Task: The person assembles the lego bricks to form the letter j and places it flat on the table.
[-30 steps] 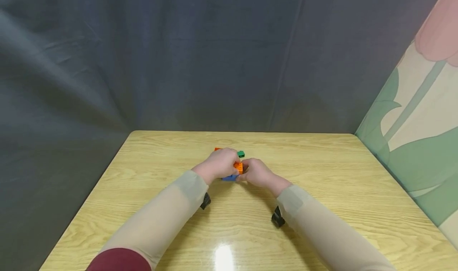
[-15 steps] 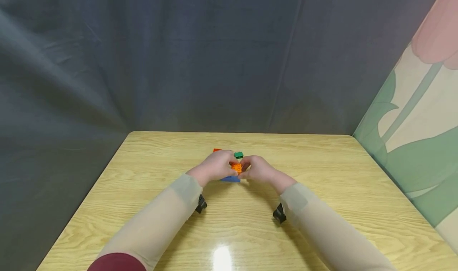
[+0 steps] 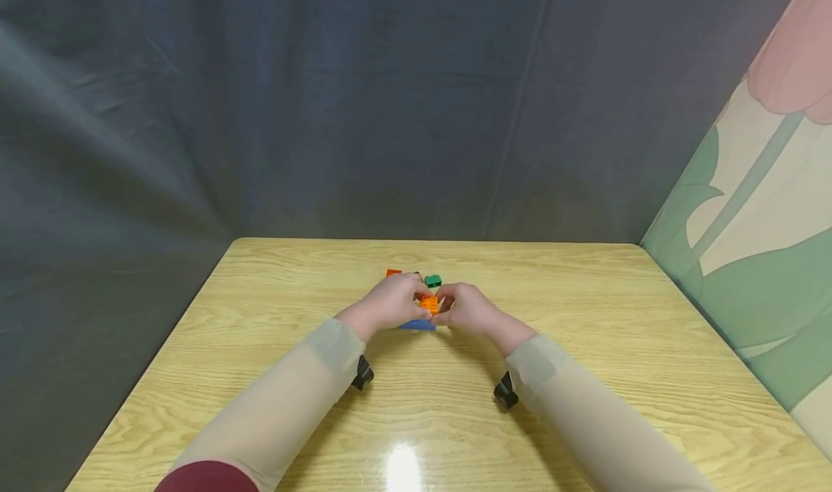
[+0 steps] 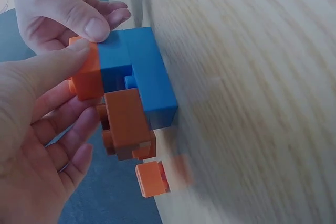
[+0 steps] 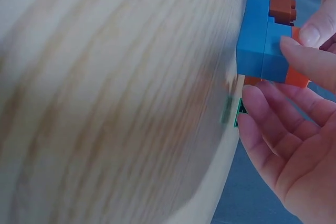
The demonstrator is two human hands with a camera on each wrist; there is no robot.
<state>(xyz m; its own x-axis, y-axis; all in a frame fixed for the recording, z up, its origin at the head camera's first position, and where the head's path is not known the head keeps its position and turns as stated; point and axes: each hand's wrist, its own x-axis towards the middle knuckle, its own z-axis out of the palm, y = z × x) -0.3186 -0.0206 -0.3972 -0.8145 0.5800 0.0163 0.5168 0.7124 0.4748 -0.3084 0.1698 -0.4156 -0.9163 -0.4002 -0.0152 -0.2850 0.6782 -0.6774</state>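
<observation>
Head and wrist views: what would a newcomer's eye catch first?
Probably the bright orange studded plastic block between the left hand and right hand, toward the pale wood-grain table's far edge. Beneath it, blue plastic blocks stand out in both wrist views. A small green plastic block lies just beyond the hands.

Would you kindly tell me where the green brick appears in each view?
Head: the green brick is near the middle, above the gap between the left hand and right hand.
Left wrist: not seen.
Right wrist: the green brick is right of centre, beside the right hand's fingertips.
Shared landmark: the blue bricks.
</observation>
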